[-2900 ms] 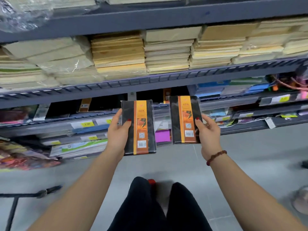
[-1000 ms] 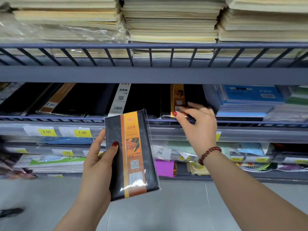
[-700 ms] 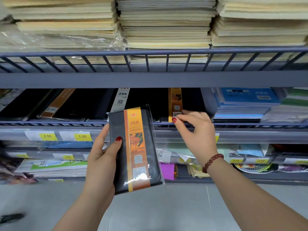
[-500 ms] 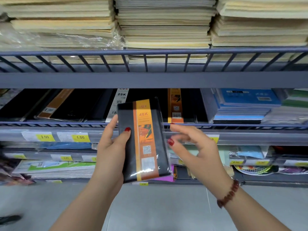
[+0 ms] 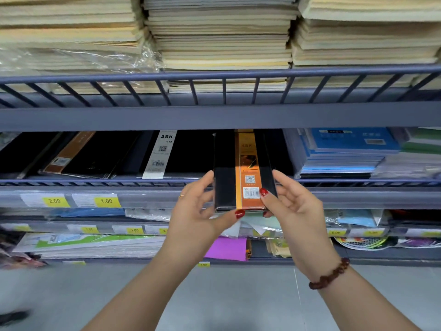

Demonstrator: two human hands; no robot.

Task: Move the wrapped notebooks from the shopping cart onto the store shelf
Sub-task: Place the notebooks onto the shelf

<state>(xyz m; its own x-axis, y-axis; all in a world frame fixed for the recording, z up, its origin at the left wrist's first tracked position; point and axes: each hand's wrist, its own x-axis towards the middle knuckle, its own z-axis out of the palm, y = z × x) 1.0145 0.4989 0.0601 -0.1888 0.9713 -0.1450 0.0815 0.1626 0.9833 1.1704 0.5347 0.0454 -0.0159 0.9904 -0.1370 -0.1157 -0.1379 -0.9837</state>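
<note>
Notebook (image 5: 245,163) reading 48K is held near a 25K label (image 5: 162,154).

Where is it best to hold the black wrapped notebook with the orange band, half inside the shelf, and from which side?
Pinch the two long edges near the front end of the black plastic-wrapped notebook with the orange band, from the front. Its far end sits under the grey metal shelf board, so only this end is free; left hand and right hand grip there.

A stationery shop: metal shelves (image 5: 214,117) hold stacked exercise books (image 5: 222,44) and wrapped pads (image 5: 343,149), with yellow price tags (image 5: 106,201) along the shelves' front edges.
</note>
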